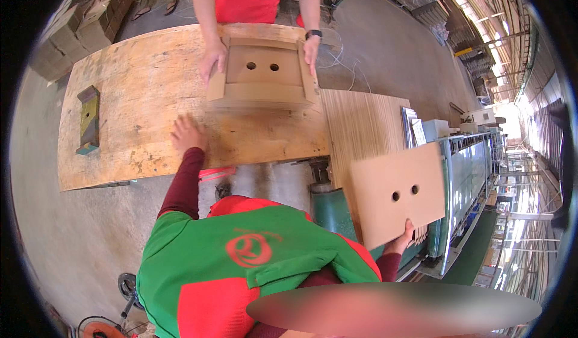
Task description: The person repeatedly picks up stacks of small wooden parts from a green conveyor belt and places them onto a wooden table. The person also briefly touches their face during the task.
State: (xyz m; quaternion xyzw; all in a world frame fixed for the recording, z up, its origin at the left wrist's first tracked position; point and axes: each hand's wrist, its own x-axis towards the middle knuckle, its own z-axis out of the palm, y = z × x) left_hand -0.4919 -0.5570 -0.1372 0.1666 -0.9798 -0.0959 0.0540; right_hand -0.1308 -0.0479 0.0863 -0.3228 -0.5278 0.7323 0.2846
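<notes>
My right hand grips the lower edge of a flat brown cardboard piece with two round holes. This piece is held at the right, over the striped board. My left hand lies with fingers spread at the near part of the wooden table, holding nothing. Across the table, a co-worker's two hands hold the sides of a shallow cardboard box with folded-in edges and two holes in its base. The box looks slightly blurred.
A metal-and-wood block tool lies at the table's left. A striped wood-grain board adjoins the table on the right, beside a long green machine. Stacked cardboard stands far left, near another person's feet. Cables trail on the floor beyond.
</notes>
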